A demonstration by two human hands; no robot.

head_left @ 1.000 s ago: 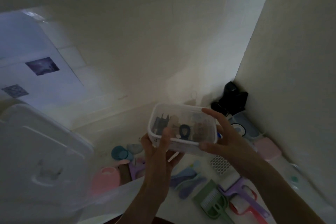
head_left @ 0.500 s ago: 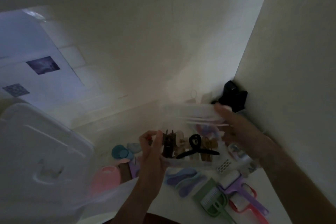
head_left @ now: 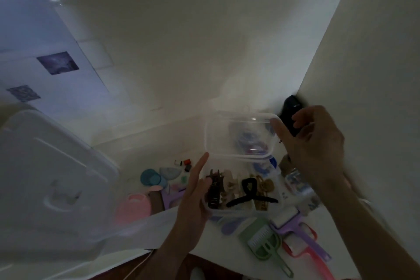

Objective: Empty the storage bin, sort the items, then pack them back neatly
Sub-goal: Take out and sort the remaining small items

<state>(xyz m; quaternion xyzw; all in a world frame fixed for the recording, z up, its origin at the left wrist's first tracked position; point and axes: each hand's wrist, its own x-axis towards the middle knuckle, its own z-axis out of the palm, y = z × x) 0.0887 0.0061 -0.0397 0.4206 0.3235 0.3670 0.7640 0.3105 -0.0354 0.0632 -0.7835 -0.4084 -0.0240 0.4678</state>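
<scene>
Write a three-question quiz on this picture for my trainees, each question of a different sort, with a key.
1. True or false: the clear plastic lid sits closed on the small clear plastic container.
2. Which hand holds the lid? A) left hand B) right hand
3. Fill in: the black claw hair clip lies inside the ____.

Key: 1 false, it is lifted off; 2 B; 3 container.

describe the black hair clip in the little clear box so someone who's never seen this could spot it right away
Find the small clear container that the left hand holds from below, under the lifted clear lid. Among the hair clips inside it lies the black claw clip: matte black with a looped top and two spread legs, beside beige and gold ones.
</scene>
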